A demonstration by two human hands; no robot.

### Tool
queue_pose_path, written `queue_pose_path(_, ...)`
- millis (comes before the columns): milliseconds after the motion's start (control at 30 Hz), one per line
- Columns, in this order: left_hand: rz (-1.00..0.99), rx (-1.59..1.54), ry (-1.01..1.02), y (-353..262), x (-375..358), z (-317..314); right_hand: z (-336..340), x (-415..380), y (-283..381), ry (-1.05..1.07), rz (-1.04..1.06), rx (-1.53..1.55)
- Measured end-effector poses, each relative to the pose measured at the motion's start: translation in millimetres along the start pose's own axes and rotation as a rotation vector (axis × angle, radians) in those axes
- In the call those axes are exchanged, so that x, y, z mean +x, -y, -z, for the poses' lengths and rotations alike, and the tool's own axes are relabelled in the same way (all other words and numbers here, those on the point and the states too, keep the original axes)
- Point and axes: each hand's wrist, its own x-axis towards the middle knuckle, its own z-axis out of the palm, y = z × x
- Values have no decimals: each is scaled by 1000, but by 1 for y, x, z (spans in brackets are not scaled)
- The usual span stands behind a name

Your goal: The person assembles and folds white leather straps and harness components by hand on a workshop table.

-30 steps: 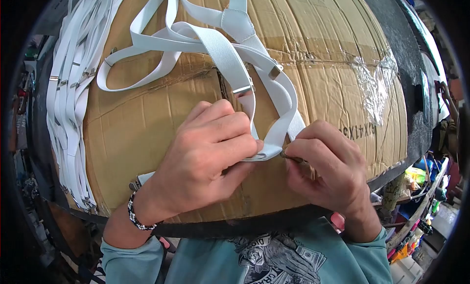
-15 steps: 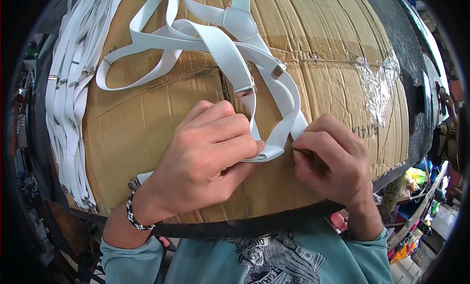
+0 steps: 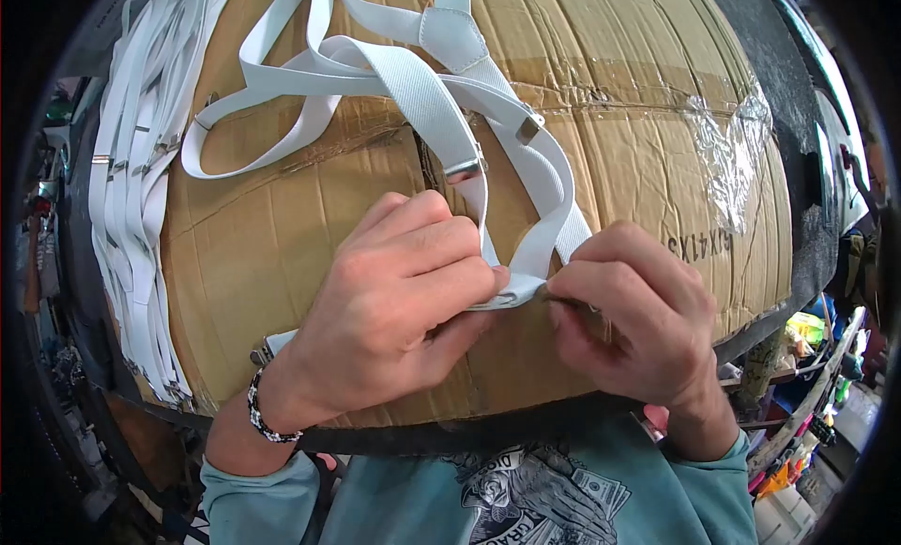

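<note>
A pair of white elastic suspenders (image 3: 418, 90) lies in loops, with a white patch (image 3: 452, 38) where straps meet. Metal slides sit on it, one (image 3: 464, 170) just above my left hand and another (image 3: 530, 128) further right. My left hand (image 3: 404, 301) is closed, pinching a folded strap section between thumb and fingers. My right hand (image 3: 643, 310) is closed in a pinch at the right end of that fold. A small dark bit shows at its fingertips, too hidden to name. Left of my left wrist, a metal clip (image 3: 261, 355) ends a strap.
Beneath everything is a flat cardboard sheet (image 3: 648, 160) with creases and shiny clear tape (image 3: 732, 160). Along its left side lies a bundle of white suspenders (image 3: 141, 188) with metal fittings. The dark table edge (image 3: 450, 437) runs in front of my body.
My right hand has moved slightly left, bringing its fingertips against the end of the fold. The left hand keeps its pinch. The view has shifted a little.
</note>
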Motion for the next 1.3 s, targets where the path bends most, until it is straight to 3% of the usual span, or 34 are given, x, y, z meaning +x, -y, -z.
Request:
queue_pose_path(133, 6, -5, -4, 0, -2, 0, 2, -3, 1, 6, -34, 41)
queue_pose_path(400, 13, -26, -31, -1, -1, -2, -10, 3, 5, -34, 96, -7)
queue_pose_path(600, 28, -37, -12, -1, -1, 0, 9, -9, -3, 69, -128, -11)
queue_pose_path(800, 58, -33, -3, -3, -1, 1, -10, 4, 5, -60, 42, 116)
queue_pose_path(1067, 77, -55, 23, -2, -2, 2, 10, -10, -11, 42, -156, 30)
queue_pose_path(1300, 51, -61, 36, 0, -2, 4, -4, 4, 3, -26, -5, 226)
